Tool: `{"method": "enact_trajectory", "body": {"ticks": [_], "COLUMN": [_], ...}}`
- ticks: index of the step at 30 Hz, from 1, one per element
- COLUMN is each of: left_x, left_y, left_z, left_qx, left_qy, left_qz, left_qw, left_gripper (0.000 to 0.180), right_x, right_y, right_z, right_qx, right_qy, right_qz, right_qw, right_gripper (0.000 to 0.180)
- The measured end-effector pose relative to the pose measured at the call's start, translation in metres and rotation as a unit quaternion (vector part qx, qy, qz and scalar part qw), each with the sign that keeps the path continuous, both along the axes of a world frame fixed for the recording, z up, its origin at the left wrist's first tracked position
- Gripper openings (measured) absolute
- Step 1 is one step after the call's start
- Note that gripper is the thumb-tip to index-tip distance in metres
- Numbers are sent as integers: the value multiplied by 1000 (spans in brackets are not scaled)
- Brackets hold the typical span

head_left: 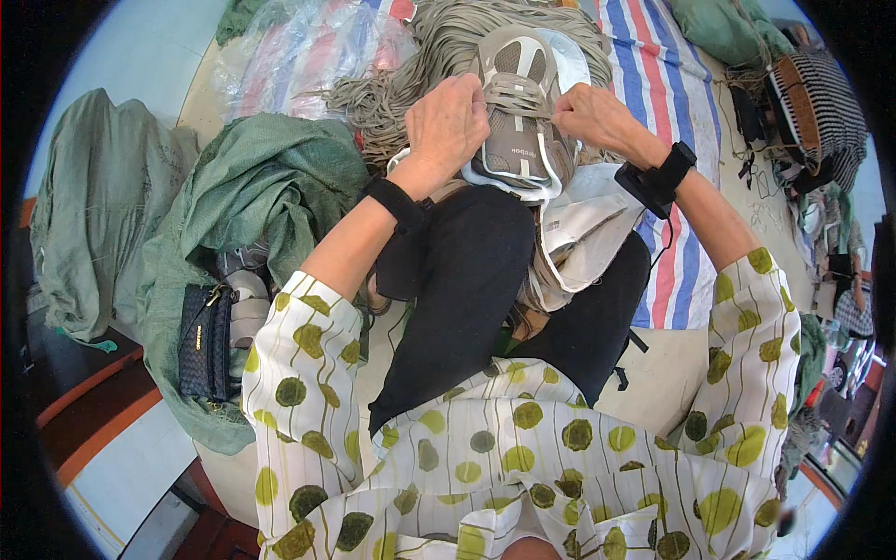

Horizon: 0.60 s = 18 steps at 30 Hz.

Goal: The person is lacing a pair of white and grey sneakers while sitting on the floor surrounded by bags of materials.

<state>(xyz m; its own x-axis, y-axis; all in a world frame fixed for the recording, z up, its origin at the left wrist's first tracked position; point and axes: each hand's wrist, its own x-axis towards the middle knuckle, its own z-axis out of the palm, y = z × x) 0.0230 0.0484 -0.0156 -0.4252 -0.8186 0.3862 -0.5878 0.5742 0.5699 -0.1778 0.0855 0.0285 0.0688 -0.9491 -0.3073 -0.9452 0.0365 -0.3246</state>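
A grey-brown shoe upper (516,159) with white trim rests over my knees, its toe toward me. Flat beige shoelaces (513,95) cross its front. On the shoe's left side my left hand (446,126) is closed in a pinch at the laces. My right hand (597,117) is closed on the other side, its thumb and fingertips pinched at the lace edge. The lace ends inside both hands are mostly hidden. White, shoe-like pieces (583,238) lie between my thighs below it.
A big heap of beige laces (457,37) lies ahead on a striped sheet (667,121). Clear plastic (308,56) is at the far left. To my left, an open green sack (271,168) holds shoes and a dark woven pouch (207,341). Another sack (103,215) stands beyond it.
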Motion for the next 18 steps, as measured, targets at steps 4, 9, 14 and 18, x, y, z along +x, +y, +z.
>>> {"method": "enact_trajectory", "body": {"ticks": [4,9,14,18], "left_x": [-7,-9,0,-2], "left_y": [2,1,18,17], "left_z": [1,6,15,12], "left_qx": [-32,-51,-43,-52], "left_qy": [-13,-55,-59,-176], "left_qz": [4,-15,-25,-15], "left_qw": [999,997,997,983], "left_gripper": [5,10,23,18], "right_x": [5,20,17,40], "right_y": [3,-1,12,35], "right_z": [-10,-17,-7,-3], "right_qx": [-87,-183,-105,-163], "right_qy": [37,179,83,104], "right_qz": [-3,219,59,50], "right_qw": [996,942,989,980], "right_gripper": [20,18,38,53]}}
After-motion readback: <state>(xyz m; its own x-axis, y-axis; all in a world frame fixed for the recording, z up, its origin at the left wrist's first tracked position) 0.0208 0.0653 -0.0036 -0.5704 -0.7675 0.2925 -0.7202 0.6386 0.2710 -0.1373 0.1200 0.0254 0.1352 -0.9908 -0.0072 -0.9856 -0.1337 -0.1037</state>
